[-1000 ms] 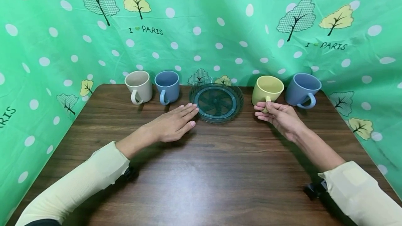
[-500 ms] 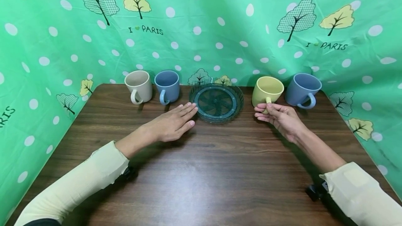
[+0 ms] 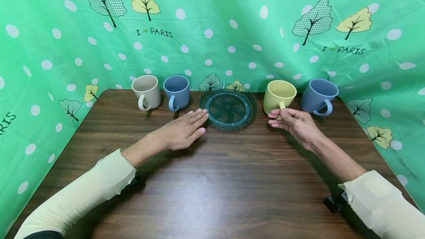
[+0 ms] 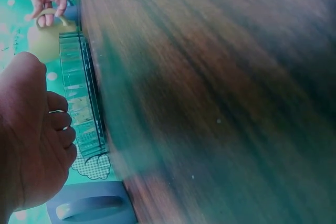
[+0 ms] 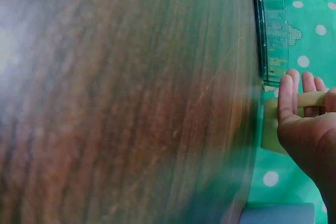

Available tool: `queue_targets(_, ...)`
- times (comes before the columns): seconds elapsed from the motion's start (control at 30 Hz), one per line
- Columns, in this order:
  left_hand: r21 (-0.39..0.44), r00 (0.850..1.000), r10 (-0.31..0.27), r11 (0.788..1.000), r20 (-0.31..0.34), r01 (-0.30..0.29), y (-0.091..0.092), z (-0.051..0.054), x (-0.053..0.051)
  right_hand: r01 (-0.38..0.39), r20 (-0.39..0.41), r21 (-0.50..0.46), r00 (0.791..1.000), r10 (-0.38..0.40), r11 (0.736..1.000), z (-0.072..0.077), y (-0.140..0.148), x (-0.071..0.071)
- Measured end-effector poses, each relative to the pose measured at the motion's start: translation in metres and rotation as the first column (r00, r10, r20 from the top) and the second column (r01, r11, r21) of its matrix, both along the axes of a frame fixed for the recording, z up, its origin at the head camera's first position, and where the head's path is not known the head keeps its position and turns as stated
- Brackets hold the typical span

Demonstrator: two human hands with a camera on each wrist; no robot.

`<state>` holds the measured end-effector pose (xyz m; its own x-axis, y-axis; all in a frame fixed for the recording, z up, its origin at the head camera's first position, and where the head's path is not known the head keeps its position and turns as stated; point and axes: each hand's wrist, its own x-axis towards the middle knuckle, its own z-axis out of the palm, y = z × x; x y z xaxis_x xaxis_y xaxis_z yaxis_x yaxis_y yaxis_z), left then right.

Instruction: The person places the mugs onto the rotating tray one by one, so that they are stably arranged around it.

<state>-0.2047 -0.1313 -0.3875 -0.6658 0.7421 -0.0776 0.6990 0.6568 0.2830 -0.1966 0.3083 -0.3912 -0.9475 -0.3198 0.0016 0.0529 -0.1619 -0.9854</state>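
So, green cloth (image 3: pixel 199 6) with pale dots, tree prints and "I PARIS" lettering hangs behind and along both sides. Next, dark wood-grain table (image 3: pixel 232 180), glare near the middle. Pale sleeves: left sleeve (image 3: pixel 79 191), right sleeve (image 3: pixel 378 202), both reaching in from the near edge. Clear bluish ribbed dish (image 3: pixel 228 109) sits at the far middle of the table. Left hand (image 3: pixel 182 130) palm down, fingers straight, grips nothing; fingertips at the dish's near-left rim, can't tell if touching. Right hand (image 3: pixel 295 123) has thumb and fingers together, clamped on the yellow mug's handle.

Right blue mug (image 3: pixel 315 97) upright, just right of the yellow one, handle toward near right. Yellow mug (image 3: pixel 273 99) upright, right of the dish; can't tell if its base touches the table. Grey-white mug (image 3: pixel 151 93) upright, far left. Left blue mug (image 3: pixel 177 93) upright, between it and the dish. Smallest: handle (image 3: pixel 282 105), yellow, facing the person, pinched.
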Motion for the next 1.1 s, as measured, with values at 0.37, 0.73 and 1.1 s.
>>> queue_targets(0.37, 0.01, 1.0, -0.004, 1.0, -0.001, 0.004, 0.0, -0.001, -0.001, -0.044, -0.051, 0.022, 0.998, 0.046, 0.999, 0.009, -0.008, -0.002)
queue_targets(0.73, 0.009, 1.0, -0.009, 1.0, 0.005, 0.009, 0.002, -0.001, -0.003, -0.053, -0.095, 0.025, 0.994, 0.055, 0.998, 0.012, -0.011, -0.001)
queue_targets(1.1, 0.02, 1.0, 0.001, 1.0, 0.004, -0.001, -0.001, -0.001, 0.0, -0.074, -0.162, 0.04, 0.984, 0.08, 0.996, 0.016, -0.016, -0.002)
